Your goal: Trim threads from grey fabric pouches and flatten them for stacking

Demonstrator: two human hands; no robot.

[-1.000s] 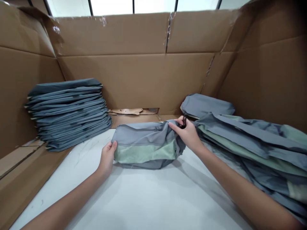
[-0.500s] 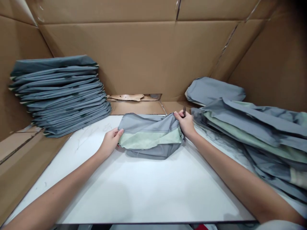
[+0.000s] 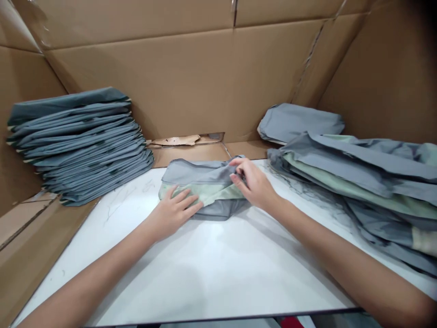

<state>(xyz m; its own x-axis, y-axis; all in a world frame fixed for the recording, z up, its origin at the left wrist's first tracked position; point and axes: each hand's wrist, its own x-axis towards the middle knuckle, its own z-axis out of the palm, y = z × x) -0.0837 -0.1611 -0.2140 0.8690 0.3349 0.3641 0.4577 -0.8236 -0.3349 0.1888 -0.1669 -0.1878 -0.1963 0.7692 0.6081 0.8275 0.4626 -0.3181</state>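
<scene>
A grey fabric piece with a pale green band (image 3: pixel 218 193) lies on the white table in front of me. My left hand (image 3: pixel 175 212) rests on its left part, palm down with fingers spread. Over its right part, my right hand (image 3: pixel 254 182) is curled, thumb and index finger apart near the cloth. A small dark slim tool (image 3: pixel 243 175) is tucked in the right hand's fingers, mostly hidden, so its kind cannot be told.
A tall stack of folded grey-blue fabric pieces (image 3: pixel 82 146) stands at the left. Loose grey and green fabric pieces (image 3: pixel 348 164) are heaped on the right, with a folded grey piece (image 3: pixel 300 123) behind. Cardboard walls (image 3: pixel 177 82) enclose the white table (image 3: pixel 211 273).
My left hand has let go of the cloth's left edge and now lies flat on it. My right hand has released the upper right corner and moved left over the cloth.
</scene>
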